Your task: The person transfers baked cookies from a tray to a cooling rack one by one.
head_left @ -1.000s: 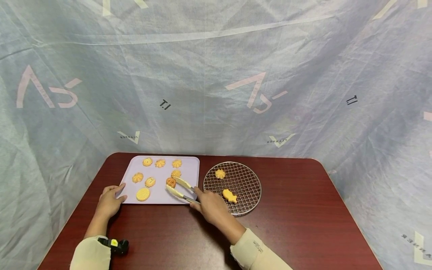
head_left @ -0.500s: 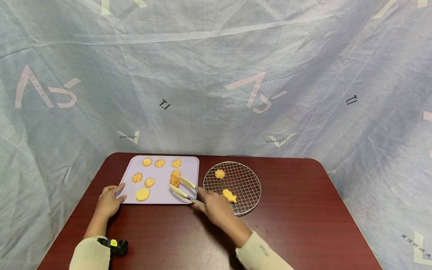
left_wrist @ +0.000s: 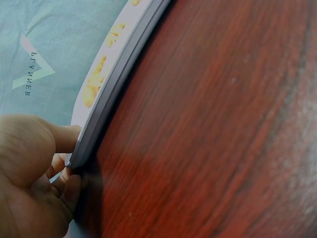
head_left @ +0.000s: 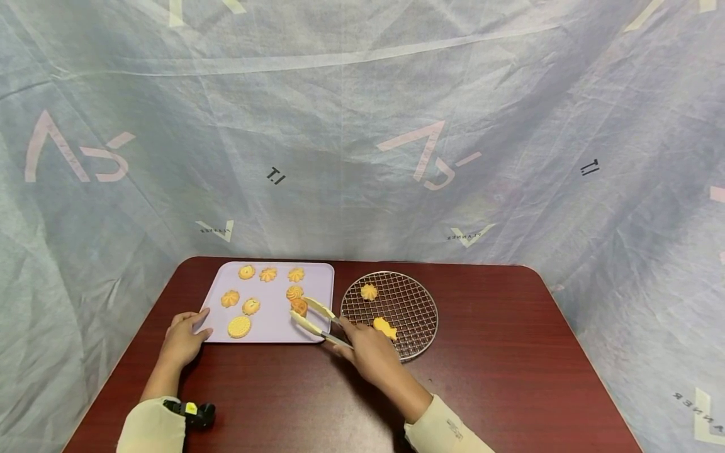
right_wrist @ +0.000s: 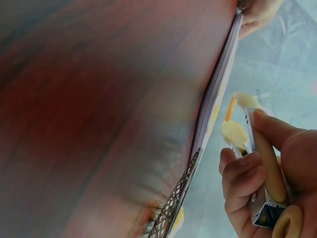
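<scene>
In the head view my left hand holds the near left corner of a pale lilac tray; the left wrist view has the thumb on top and fingers beneath. My right hand grips tongs with cream tips, over the tray's right side. Between those tips is a round, darker orange-brown cookie; the right wrist view has this cookie edge-on and raised off the tray. Just behind it lies a swirled cookie. Several other cookies, among them a round dimpled one, lie on the tray.
Right of the tray stands a round wire rack bearing a flower-shaped cookie and a fish-shaped cookie, partly behind my right hand. Both sit on a dark red wooden table. A grey printed cloth hangs behind.
The tongs and my right hand have moved right, carrying the orange-brown cookie from its earlier place on the tray toward the tray's right edge. My left hand has stayed at the corner.
</scene>
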Demonstrator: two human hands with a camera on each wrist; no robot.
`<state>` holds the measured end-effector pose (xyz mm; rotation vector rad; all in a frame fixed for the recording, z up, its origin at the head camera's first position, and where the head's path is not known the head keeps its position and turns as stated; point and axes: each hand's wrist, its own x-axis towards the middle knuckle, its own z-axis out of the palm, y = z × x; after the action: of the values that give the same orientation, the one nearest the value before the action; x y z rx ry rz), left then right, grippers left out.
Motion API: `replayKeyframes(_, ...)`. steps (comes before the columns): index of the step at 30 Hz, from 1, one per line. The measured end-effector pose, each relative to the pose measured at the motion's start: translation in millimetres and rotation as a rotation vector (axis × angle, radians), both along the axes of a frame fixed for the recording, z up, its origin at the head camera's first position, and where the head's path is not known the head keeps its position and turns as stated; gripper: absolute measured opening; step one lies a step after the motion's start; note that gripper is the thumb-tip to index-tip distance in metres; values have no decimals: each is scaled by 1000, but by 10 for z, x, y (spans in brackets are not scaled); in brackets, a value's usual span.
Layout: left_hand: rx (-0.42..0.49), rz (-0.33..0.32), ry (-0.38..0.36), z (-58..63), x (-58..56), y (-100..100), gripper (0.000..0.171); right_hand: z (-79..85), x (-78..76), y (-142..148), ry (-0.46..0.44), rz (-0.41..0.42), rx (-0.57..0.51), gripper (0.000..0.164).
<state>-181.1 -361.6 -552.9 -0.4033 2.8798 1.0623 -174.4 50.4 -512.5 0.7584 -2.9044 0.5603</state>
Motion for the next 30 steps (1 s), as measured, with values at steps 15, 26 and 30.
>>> replayKeyframes(15, -8, -6, 6, 14, -4, 1, 57, -15, 71, 182, 2, -34, -9, 61)
replayKeyframes(26, -6, 5, 14, -24, -6, -12, 58, -5, 90, 392, 19, -71, -23, 64)
replayKeyframes(30, -6, 7, 8, -20, -4, -8, 58, 12, 97, 470, 3, -97, -29, 63)
